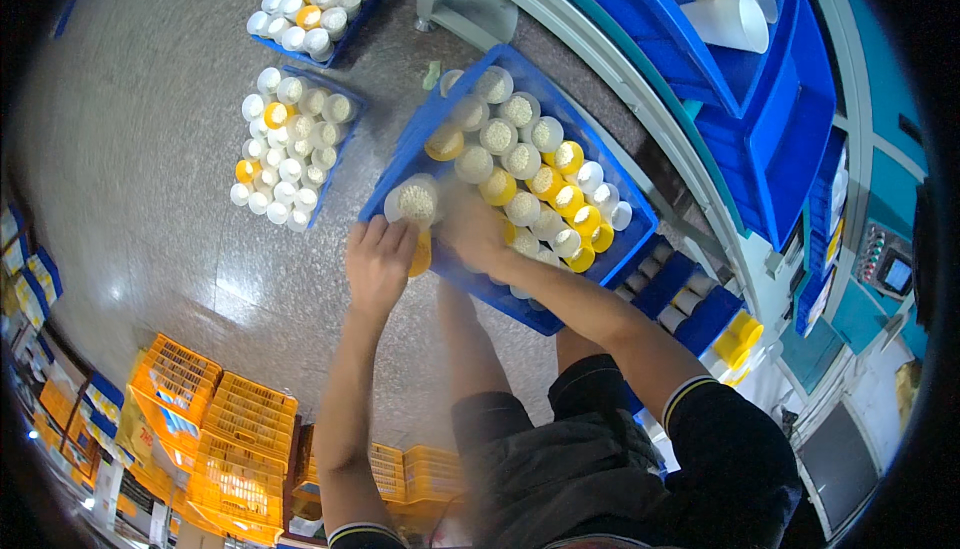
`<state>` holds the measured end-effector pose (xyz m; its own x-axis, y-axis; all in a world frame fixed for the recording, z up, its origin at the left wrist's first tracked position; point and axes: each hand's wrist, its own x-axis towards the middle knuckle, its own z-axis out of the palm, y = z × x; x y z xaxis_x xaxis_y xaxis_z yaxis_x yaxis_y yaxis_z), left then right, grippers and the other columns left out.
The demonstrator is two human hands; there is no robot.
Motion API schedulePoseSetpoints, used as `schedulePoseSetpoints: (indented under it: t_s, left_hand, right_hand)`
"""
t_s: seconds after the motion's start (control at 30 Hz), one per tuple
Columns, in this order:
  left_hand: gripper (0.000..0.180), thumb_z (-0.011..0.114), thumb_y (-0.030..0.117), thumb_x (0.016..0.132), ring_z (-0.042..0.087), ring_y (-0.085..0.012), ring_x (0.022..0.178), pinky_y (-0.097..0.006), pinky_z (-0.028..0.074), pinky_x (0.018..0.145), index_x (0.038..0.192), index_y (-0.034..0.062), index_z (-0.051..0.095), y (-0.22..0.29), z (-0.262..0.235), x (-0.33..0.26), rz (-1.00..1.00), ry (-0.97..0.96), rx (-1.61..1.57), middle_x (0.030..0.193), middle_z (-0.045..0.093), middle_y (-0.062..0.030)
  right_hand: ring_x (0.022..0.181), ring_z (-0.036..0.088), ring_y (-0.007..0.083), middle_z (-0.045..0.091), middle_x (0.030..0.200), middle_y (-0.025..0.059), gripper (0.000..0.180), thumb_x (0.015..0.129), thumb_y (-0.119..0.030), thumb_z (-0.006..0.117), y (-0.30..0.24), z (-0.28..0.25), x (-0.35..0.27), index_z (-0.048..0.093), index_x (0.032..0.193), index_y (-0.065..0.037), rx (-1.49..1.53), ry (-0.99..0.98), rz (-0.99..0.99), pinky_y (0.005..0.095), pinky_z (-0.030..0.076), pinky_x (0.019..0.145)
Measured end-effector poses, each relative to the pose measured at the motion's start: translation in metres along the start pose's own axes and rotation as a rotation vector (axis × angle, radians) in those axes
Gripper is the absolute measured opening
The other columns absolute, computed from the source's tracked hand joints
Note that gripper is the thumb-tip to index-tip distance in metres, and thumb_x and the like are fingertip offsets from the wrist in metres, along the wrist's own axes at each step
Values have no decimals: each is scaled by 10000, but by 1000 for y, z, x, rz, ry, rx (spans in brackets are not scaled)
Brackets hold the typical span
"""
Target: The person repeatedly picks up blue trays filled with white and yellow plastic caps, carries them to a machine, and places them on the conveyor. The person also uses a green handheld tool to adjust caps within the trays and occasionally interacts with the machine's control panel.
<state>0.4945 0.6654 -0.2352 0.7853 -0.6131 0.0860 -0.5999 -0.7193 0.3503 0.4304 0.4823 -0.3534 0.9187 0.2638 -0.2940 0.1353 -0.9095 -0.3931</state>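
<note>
In front of me a blue tray (640, 211) holds rows of white and yellow cups filled with small whitish pellets. My left hand (378, 257) is at the tray's left corner, its fingers bent and closed. Against those fingers are a white cup of pellets (413, 201) and part of a yellow cup (421, 252); whether the hand grips a cup or the tray's edge is unclear. Over the cups at the tray's near left side, my right hand (470, 229) is smeared by motion, and its fingers cannot be made out.
Two more blue trays of cups, one nearer (300, 149) and one farther (318, 4), lie on the floor to the left. Orange crates (240, 439) are stacked at lower left. To the right stands a machine frame (640, 59) with blue bins (770, 149) and a control panel (885, 261).
</note>
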Motion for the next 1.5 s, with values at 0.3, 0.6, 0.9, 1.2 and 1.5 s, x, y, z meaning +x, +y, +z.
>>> schedulePoseSetpoints:
  t_s: [0.3,0.6,0.9,1.2,1.5]
  left_hand:
    - [130,610,99,740,629,-180,730,-329,499,596,850,67,672,-22,76,-6,69,-231,96,853,623,-57]
    - [114,615,111,755,701,-267,694,-381,552,603,740,80,723,16,98,54,-129,-598,210,811,707,-120]
    - [404,594,-59,736,611,-323,968,-405,514,856,1131,15,628,171,-69,310,284,296,-297,1155,647,-128]
    - [141,569,112,754,564,-290,940,-414,463,793,703,35,675,191,-49,453,483,221,200,807,660,-109]
    - [182,596,100,729,562,-265,826,-396,419,687,884,26,655,187,-109,387,610,359,133,851,650,-83]
  right_hand:
    - [1144,500,234,642,1143,66,258,876,-286,559,7,-8,-29,737,1003,-148,-160,-113,-34,437,354,988]
    - [1192,500,282,585,1265,99,255,882,-133,590,31,-161,-65,668,1122,-97,415,17,-157,503,375,1029]
    - [986,644,338,680,1067,148,229,847,-143,695,250,-497,17,671,1050,-41,-300,824,-148,392,508,856]
    - [1110,605,361,719,1018,136,331,742,-344,684,326,-514,158,764,983,-131,-552,115,241,605,239,1101]
    - [1011,603,327,723,929,102,207,772,-227,631,288,-527,119,762,853,-88,-574,230,216,463,377,911]
